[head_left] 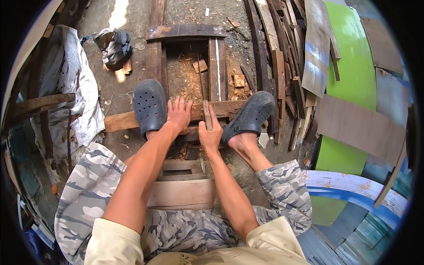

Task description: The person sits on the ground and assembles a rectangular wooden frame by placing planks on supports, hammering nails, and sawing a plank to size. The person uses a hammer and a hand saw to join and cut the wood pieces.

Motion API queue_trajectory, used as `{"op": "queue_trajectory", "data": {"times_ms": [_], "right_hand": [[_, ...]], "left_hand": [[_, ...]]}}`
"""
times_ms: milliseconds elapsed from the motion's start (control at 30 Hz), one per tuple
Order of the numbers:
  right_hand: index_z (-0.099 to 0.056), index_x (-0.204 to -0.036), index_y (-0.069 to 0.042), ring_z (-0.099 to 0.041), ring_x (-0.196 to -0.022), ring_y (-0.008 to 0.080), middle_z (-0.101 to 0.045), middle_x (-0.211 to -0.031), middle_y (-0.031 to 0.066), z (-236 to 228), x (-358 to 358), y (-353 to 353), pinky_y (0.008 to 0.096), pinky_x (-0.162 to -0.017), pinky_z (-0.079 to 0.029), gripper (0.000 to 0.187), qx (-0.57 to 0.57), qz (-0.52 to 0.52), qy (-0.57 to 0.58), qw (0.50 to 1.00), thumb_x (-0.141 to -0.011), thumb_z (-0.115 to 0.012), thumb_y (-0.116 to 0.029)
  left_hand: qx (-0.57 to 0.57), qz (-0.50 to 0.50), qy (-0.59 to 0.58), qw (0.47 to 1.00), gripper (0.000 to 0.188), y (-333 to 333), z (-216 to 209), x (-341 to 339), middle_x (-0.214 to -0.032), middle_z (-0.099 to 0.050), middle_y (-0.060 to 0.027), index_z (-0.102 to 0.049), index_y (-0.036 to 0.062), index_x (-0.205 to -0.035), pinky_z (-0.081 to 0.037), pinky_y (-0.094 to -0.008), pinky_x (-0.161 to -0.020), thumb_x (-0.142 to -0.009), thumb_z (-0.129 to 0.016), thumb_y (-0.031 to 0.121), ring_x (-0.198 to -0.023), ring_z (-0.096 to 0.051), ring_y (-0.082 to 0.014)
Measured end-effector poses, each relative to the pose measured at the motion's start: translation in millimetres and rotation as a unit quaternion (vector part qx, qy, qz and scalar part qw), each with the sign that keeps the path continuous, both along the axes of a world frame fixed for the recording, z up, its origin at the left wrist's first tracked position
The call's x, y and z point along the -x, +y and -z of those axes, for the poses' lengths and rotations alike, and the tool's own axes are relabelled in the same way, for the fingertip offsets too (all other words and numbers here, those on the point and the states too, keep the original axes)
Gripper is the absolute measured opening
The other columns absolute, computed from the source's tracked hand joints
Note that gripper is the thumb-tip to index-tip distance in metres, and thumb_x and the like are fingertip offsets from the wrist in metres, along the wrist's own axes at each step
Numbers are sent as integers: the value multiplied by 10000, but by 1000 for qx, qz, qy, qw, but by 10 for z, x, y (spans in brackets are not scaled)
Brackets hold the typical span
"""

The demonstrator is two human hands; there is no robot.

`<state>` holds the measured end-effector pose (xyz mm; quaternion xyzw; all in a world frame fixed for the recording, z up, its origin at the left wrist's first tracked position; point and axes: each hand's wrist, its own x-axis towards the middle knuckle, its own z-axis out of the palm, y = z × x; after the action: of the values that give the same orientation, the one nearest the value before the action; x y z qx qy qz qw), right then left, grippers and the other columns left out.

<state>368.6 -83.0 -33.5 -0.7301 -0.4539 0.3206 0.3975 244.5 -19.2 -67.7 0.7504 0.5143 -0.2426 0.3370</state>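
My right hand (210,134) is closed around the wooden handle of a hand saw (206,114). The saw's thin blade points away from me, seen nearly edge-on across a wooden board (121,122). Fingers spread, my left hand (178,115) lies flat on that board, just left of the saw. My feet, in dark clogs, are at the board: the left clog (150,106) rests on it, and the right clog (251,112) is by its right end. Beneath the board is a low wooden frame (185,31). My left hand's thumb is partly hidden.
Sawdust and a small wood offcut (200,66) lie inside the frame. Long timber strips (279,70) are piled on the right, beside green panels (351,57) and plywood pieces (360,128). At left are white sheeting (84,88) and a crumpled dark bag (114,47).
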Motion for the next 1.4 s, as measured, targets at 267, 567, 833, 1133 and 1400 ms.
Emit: {"op": "queue_trajectory", "data": {"times_ms": [267,567,833,1133,1400], "right_hand": [[-555,-1406,34,-703,-1092,270,-688,-1249,237,-1601,-130,-1560,345,-943,-519,594,167,-21,6,986,-814,-553,-18],[-584,-1387,-18,-669,-736,199,-715,-992,248,5,-24,-170,343,-725,-540,569,46,-10,6,999,-821,-606,-65],[-559,-1426,-59,-736,-975,354,-699,-1148,268,-1136,-176,-1266,406,-853,-559,620,100,-37,24,994,-808,-607,-56],[-603,-1378,-3,-673,-670,120,-751,-884,164,-2600,-551,-2268,286,-644,-535,564,181,24,-27,983,-815,-615,-30],[-579,-1378,45,-682,-844,131,-739,-1065,190,-2665,-723,-2316,280,-758,-535,551,142,93,16,985,-833,-607,-30]], "left_hand": [[-18,7,-1,1000,1303,9,98,57,-1625,-164,-278,-113,45,-1586,-125,-647,-1206,-637,-921,425,-1531,-107,-450],[-32,7,-5,999,1274,6,98,21,-1632,-175,-268,-123,58,-1596,-99,-652,-1207,-645,-911,371,-1535,-112,-444],[-35,20,17,999,1347,35,105,104,-1613,-168,-296,-72,30,-1585,-152,-641,-1197,-641,-914,493,-1519,-131,-462],[-44,46,25,998,1351,4,161,68,-1615,-173,-295,-89,15,-1580,-135,-651,-1189,-647,-866,608,-1522,-132,-450],[-247,13,-106,963,1090,-257,52,-174,-1661,-130,-248,-144,-33,-1590,-78,-516,-1255,-887,-576,677,-1551,-71,-407]]}}
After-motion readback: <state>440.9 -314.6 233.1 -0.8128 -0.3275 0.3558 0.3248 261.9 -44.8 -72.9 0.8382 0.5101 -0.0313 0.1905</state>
